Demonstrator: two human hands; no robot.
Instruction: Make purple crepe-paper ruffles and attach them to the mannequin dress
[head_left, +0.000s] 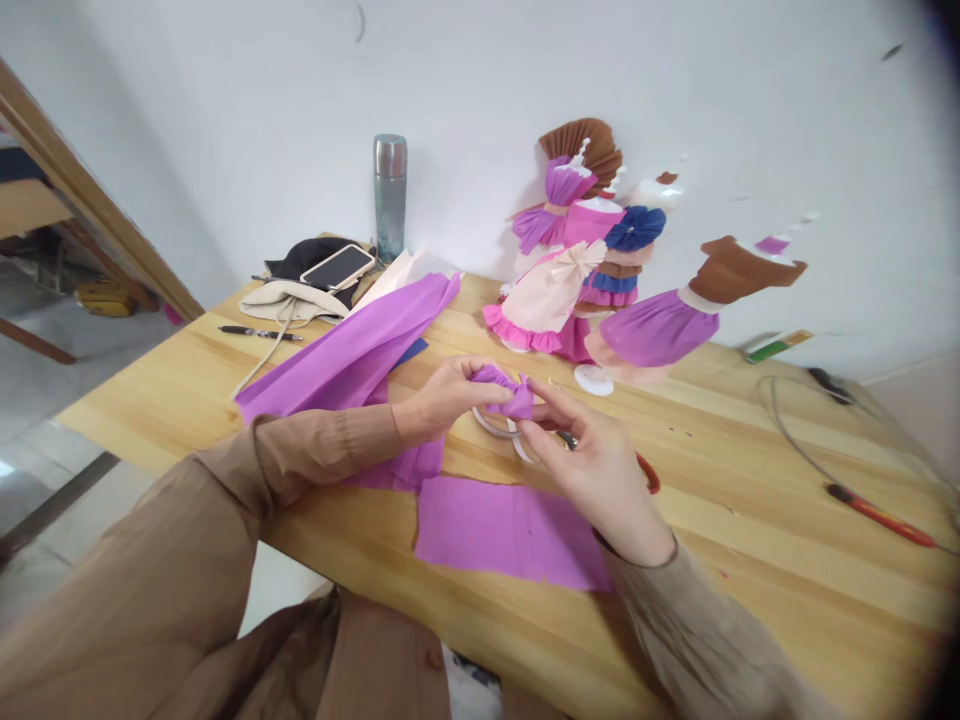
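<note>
The small purple piece (517,404) is bunched and creased, perhaps pleated.

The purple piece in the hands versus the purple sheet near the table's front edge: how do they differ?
The purple piece is bunched up in the left hand, the right hand at its edge; the purple sheet lies flat on the table. As held, the purple piece looks smaller than the purple sheet. Both are purple.
</note>
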